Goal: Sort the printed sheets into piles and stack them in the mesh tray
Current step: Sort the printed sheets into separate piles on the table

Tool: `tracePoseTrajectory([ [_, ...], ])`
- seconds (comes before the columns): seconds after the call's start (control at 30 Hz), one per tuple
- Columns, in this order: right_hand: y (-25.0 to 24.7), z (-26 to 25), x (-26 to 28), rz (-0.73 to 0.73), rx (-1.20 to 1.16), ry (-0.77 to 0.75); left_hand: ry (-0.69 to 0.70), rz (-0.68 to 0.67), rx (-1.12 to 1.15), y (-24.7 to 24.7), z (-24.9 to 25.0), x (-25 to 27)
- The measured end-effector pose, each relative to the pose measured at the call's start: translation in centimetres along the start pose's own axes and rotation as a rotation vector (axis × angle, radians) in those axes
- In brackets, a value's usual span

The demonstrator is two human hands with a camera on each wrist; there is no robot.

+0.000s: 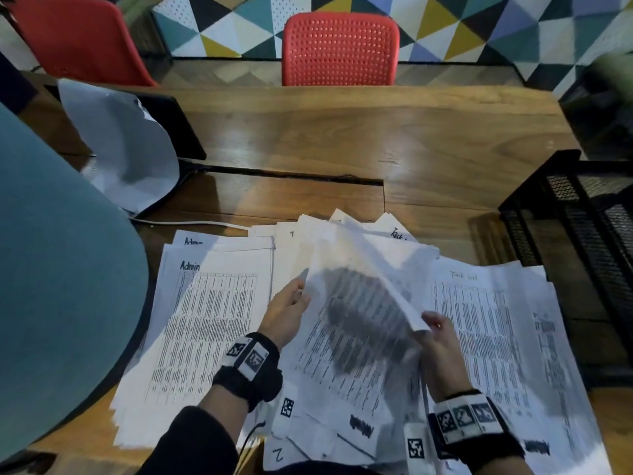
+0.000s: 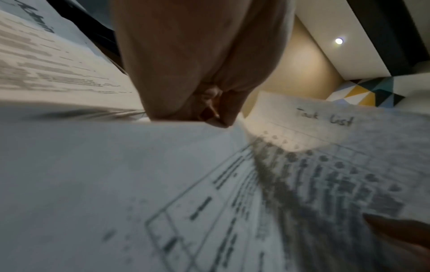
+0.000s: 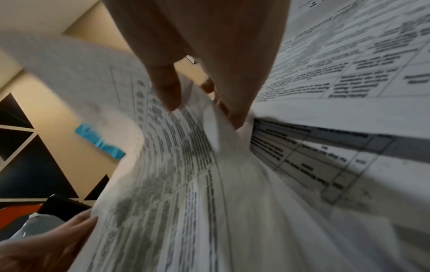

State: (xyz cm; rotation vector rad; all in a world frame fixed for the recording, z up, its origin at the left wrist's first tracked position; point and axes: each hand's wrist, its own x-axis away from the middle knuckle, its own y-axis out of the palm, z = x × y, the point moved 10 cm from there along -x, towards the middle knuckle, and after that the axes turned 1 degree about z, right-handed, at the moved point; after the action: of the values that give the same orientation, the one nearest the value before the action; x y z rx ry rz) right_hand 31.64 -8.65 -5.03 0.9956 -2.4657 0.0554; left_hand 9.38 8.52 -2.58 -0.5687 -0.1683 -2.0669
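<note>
Printed sheets cover the near part of the wooden table (image 1: 342, 138). A pile headed "Admin" (image 1: 212, 320) lies on the left, and a pile headed "Task list" (image 1: 479, 323) lies on the right. Between them a blurred, curved sheet (image 1: 363, 296) is raised above a middle pile (image 1: 329, 389). My left hand (image 1: 291, 310) holds this sheet's left edge, its fingers hidden under the paper. My right hand (image 1: 435, 334) pinches the sheet's lower right edge, thumb (image 3: 167, 92) on top and fingers behind. The black mesh tray (image 1: 582, 217) stands at the table's right edge, apart from both hands.
A crumpled grey-white bag (image 1: 123, 145) lies over a black device at the back left, with a white cable (image 1: 191, 222) beside it. A large teal rounded surface (image 1: 61, 269) fills the left. Two red chairs (image 1: 340, 49) stand behind the table. A cable slot (image 1: 291, 174) crosses the tabletop.
</note>
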Motion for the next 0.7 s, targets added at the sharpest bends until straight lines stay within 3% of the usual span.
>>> tracePoseTrajectory([
  [0.07,0.8,0.9,0.3,-0.07,0.004,0.086,0.075,-0.022,-0.123,0.4,0.6,-0.2],
  [0.17,1.2,1.0,1.2,-0.132,0.076,0.101,0.185,0.154,-0.534,-1.6,2.0,-2.1],
  [0.23,1.7,0.9,1.7,-0.153,0.153,0.075,0.171,0.243,-0.705,-3.2,2.6,-3.9],
  [0.3,1.8,2.0,1.4,-0.178,0.177,0.138,0.087,0.229,-0.773,-3.8,2.6,-5.5],
  [0.37,3.1,1.6,1.5,-0.243,0.131,0.161,-0.024,0.17,-0.753,-3.8,1.8,-6.6],
  [0.43,3.6,1.0,0.9,-0.284,0.094,0.066,-0.054,0.13,-0.713,-3.4,1.9,-6.5],
  [0.6,1.9,0.6,1.6,-0.14,0.147,0.056,0.08,0.039,-0.368,-1.8,3.2,-5.1],
  [0.7,1.8,0.3,1.2,-0.088,0.204,-0.006,0.083,-0.011,-0.135,-1.4,3.6,-4.3],
])
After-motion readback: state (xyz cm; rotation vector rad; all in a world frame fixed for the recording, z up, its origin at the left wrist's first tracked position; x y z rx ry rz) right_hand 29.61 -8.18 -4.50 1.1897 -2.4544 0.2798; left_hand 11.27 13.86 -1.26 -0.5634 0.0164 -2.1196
